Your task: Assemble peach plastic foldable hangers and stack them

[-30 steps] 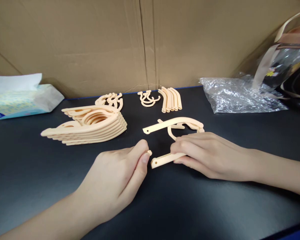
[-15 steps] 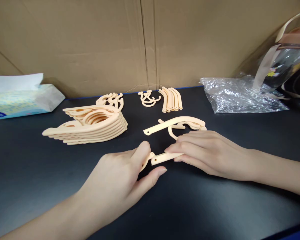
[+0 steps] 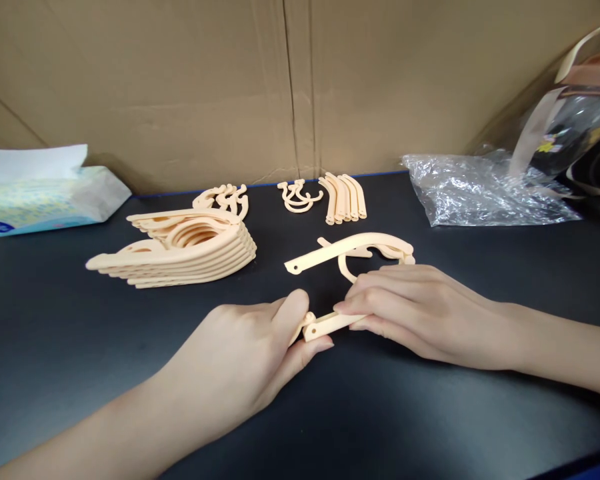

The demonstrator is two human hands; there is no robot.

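Your left fingers (image 3: 291, 313) are curled and pinched on a small cream piece (image 3: 308, 319), most of it hidden inside your left hand (image 3: 230, 353), with its rounded end poking out. Your right fingers (image 3: 375, 303) are clamped on a straight cream arm (image 3: 330, 325), whose holed end points left and meets that small piece just above your left thumb; whether the two are joined, you cannot tell from here. Beyond your right hand (image 3: 430, 313), a curved arm (image 3: 350, 248) lies with its own holed end to the left, and a hook (image 3: 347, 267) shows beneath it, partly covered. Farther left on the black worktop (image 3: 340, 413) sits a stack of folded hangers (image 3: 200, 257), with a cluster of loose hooks (image 3: 237, 200) just behind. Near the cardboard (image 3: 205, 87) at the back are more hooks (image 3: 299, 200), beside a row of curved strips (image 3: 347, 198). A tissue pack (image 3: 55, 193) stands at far left, a crumpled clear bag (image 3: 480, 190) at right.
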